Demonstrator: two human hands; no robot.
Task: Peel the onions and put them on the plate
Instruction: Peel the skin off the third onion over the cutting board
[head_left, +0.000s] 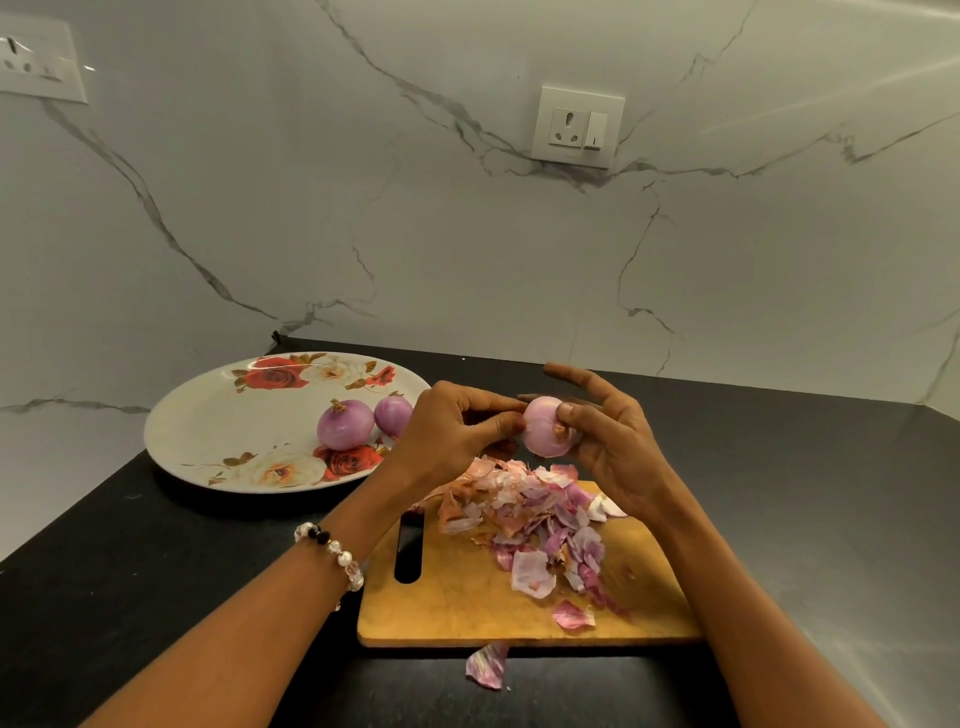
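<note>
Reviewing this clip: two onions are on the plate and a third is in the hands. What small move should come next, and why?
Probably carry the held onion left and set it on the plate. It looks smooth and fully peeled, like the two onions already there. The right hand holds it above the cutting board, the left hand pinches at its side, perhaps at a last scrap, and the peels are piled below.

Both forearms come in from the lower edge and meet in the middle, raised above the desk. The left hand is curled, and its thumb and first fingers pinch at the side of the onion. The left wrist wears a bead bracelet. The right hand holds the onion with the thumb on its near side, while its index finger is stretched out straight.
</note>
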